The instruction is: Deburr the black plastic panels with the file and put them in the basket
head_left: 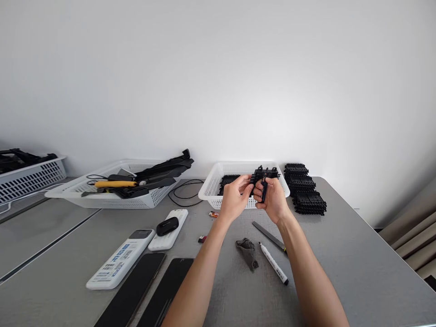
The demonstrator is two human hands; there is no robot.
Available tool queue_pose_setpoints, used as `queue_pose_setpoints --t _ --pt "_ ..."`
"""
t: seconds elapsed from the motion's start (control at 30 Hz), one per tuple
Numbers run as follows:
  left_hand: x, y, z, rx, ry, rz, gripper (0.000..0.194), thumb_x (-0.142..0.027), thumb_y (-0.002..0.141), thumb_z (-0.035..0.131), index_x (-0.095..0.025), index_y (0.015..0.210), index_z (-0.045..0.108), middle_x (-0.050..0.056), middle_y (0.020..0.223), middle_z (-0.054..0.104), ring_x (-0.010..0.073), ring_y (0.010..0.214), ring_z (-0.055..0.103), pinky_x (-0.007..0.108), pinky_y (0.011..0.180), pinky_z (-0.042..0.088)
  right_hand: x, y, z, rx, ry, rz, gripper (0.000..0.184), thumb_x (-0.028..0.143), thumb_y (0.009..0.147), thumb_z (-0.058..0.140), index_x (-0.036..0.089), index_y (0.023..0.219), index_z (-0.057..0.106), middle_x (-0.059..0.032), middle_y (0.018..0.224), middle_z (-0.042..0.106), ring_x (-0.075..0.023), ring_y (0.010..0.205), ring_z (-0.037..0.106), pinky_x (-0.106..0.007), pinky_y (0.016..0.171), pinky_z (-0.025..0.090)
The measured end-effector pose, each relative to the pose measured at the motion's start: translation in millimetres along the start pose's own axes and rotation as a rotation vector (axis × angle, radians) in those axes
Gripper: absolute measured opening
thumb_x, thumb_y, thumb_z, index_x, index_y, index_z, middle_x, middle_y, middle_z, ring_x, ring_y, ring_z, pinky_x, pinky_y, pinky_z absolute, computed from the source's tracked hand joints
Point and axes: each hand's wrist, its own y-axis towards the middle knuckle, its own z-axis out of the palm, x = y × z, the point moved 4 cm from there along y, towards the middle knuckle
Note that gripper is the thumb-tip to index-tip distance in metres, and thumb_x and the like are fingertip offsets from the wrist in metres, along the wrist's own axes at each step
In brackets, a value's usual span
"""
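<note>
A black plastic part (267, 173) with small raised tabs is held up in front of the right-hand white basket (211, 186). My left hand (234, 199) pinches its left end between thumb and fingers. My right hand (276, 200) is closed around its right side, fingers curled towards me. A slim dark piece (264, 191) points down between the right fingers; whether it belongs to the part or is a separate tool I cannot tell. Behind my left hand, more black parts (227, 180) lie in the basket.
Black slatted parts (309, 202) are stacked at the right. A marker (273, 263), a flat file (269, 236) and a grey cloth (247, 254) lie between my forearms. Power banks (119, 261) and phones (132, 288) are at left, before a loaded basket (64, 193).
</note>
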Motion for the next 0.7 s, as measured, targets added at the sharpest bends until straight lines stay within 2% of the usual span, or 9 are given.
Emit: queue_pose_setpoints --t 0.1,0.17,0.33,0.4,0.47,0.57,0.63,0.7 --pt "5.1 2.1 -2.9 -0.062 -0.012 -0.028 0.027 -0.029 0.084 0.057 -0.017 0.107 0.064 0.010 0.103 0.074 0.0232 0.096 0.070 0.034 0.088 0.055 3.4 -4.7 4.1 0.041 -0.064 -0.013 0.036 0.056 0.075 0.050 0.022 0.072 0.040 0.0049 0.065 0.033 -0.0090 0.052 0.026 -0.020 0.043 0.014" --pt "11.9 3.9 -7.5 -0.133 -0.042 -0.072 0.029 -0.034 0.084 0.058 -0.016 0.107 0.064 0.011 0.101 0.074 0.0237 0.096 0.070 0.034 0.087 0.054 8.6 -7.4 -0.2 -0.008 -0.145 -0.068 0.037 0.056 0.075 0.054 0.022 0.071 0.040 0.0051 0.064 0.034 -0.0089 0.052 0.026 -0.020 0.043 0.014" --pt "33.9 6.3 -20.7 -0.318 -0.269 -0.231 0.044 -0.048 0.077 0.066 -0.019 0.108 0.059 0.006 0.092 0.071 0.0200 0.091 0.068 0.033 0.081 0.055 25.1 -10.3 -35.1 -0.432 -0.443 -0.333 0.037 0.051 0.077 0.063 0.022 0.067 0.043 0.0043 0.060 0.042 -0.0093 0.052 0.032 -0.021 0.042 0.021" --pt "38.6 7.2 -22.4 -0.343 -0.394 -0.261 0.043 -0.049 0.074 0.069 -0.021 0.104 0.057 0.001 0.085 0.067 0.0154 0.083 0.067 0.033 0.082 0.055 25.1 -8.1 -44.7 -0.497 -0.494 -0.326 0.038 0.054 0.078 0.064 0.021 0.068 0.046 0.0023 0.060 0.050 -0.0107 0.053 0.042 -0.021 0.041 0.026" --pt "37.9 8.7 -20.8 -0.319 -0.522 -0.237 0.041 -0.046 0.072 0.072 -0.022 0.101 0.055 -0.002 0.079 0.064 0.0127 0.078 0.066 0.034 0.085 0.054 17.8 -2.4 -45.2 -0.395 -0.402 -0.198 0.041 0.059 0.078 0.063 0.021 0.073 0.047 -0.0014 0.065 0.060 -0.0138 0.057 0.054 -0.020 0.039 0.032" --pt "30.0 10.2 -15.2 -0.250 -0.676 -0.164 0.041 -0.044 0.071 0.076 -0.023 0.100 0.056 0.000 0.083 0.066 0.0143 0.084 0.068 0.034 0.089 0.053 2.9 4.1 -30.8 -0.133 -0.125 0.029 0.040 0.058 0.079 0.065 0.021 0.077 0.048 -0.0055 0.073 0.067 -0.0169 0.063 0.063 -0.023 0.041 0.047" --pt "24.3 9.9 -12.6 -0.226 -0.727 -0.134 0.041 -0.043 0.071 0.078 -0.022 0.100 0.058 0.003 0.090 0.069 0.0171 0.091 0.068 0.034 0.091 0.053 -1.7 6.0 -22.2 -0.065 0.014 0.062 0.035 0.045 0.075 0.074 0.021 0.079 0.049 -0.0050 0.076 0.067 -0.0159 0.065 0.065 -0.025 0.047 0.055" --pt "20.9 9.1 -12.2 -0.221 -0.728 -0.144 0.041 -0.042 0.070 0.079 -0.021 0.101 0.061 0.006 0.100 0.071 0.0205 0.097 0.068 0.035 0.089 0.054 -2.1 8.0 -20.6 -0.095 0.095 -0.006 0.035 0.030 0.067 0.081 0.021 0.078 0.049 -0.0014 0.075 0.065 -0.0143 0.064 0.064 -0.024 0.048 0.058"
